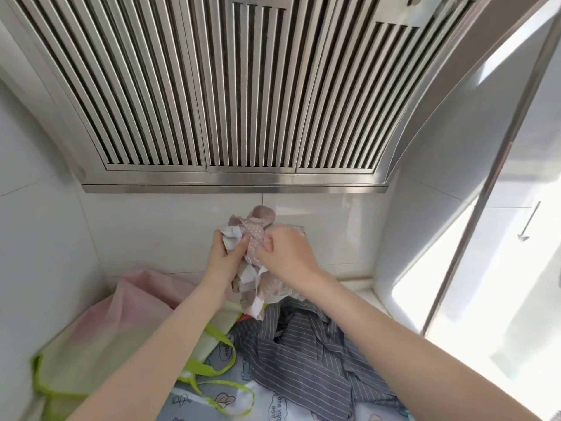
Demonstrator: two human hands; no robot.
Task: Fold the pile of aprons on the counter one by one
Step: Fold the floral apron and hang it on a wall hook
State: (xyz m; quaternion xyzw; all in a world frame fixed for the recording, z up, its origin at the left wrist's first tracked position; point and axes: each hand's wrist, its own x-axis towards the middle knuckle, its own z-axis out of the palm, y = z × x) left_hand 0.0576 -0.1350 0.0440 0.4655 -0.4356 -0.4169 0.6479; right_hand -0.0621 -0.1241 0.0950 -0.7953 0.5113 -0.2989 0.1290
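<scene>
A pale pink cloth with lime-green straps point(100, 323) lies at left. The left hand point(226, 253) and right hand point(283, 252) both clutch a bunched beige polka-dot apron point(255, 235) — lifted above a crumpled grey pinstriped apron point(306, 357) on the pile.

Both hands are raised at the centre of the view, gripping a bunched dotted apron point(256, 244) with pale patches. The left hand point(224, 256) clutches the cloth at its nine o'clock side; the right hand point(287, 253) pinches it at three o'clock. Below, toward six o'clock, lies a grey striped apron point(306, 357) crumpled on a light blue printed apron point(230, 375). At eight o'clock rests a pink apron point(121, 323) with lime green straps point(209, 366). A steel range hood point(230, 86) fills twelve o'clock, and a bright window point(491, 299) sits at three o'clock.
</scene>
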